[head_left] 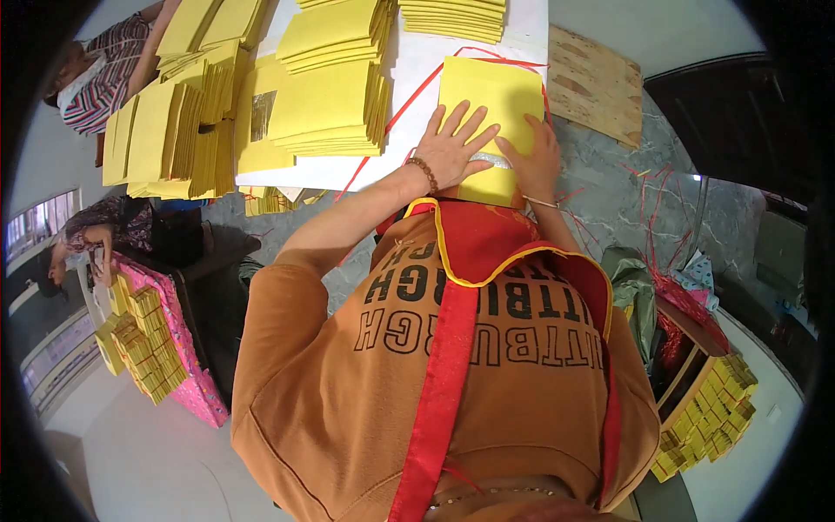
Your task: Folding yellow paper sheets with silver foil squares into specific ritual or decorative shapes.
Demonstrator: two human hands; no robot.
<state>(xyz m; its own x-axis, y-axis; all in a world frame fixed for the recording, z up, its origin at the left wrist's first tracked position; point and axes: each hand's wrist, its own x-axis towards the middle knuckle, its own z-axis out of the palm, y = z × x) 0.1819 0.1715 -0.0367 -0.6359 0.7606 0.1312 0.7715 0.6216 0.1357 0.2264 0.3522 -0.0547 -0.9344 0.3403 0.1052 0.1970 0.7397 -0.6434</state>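
A stack of yellow paper envelopes [491,83] lies at the near right edge of the white table. My left hand [459,146] rests flat on its left part, fingers spread, with a beaded bracelet at the wrist. On its right side lies my right hand [537,158], thumb stretched inward and fingers along the edge. A shiny clear strip [494,161] shows between the hands near the stack's lower part. Red ribbon [424,87] runs across the table beside and behind the stack; whether it passes beneath is hidden.
More yellow envelope piles [326,100] cover the left of the white table [417,122]. A wooden board [596,87] lies to the right. Red strands [657,209] lie toward the right. Two people [113,65] are at the left, near another table of yellow bundles [148,344].
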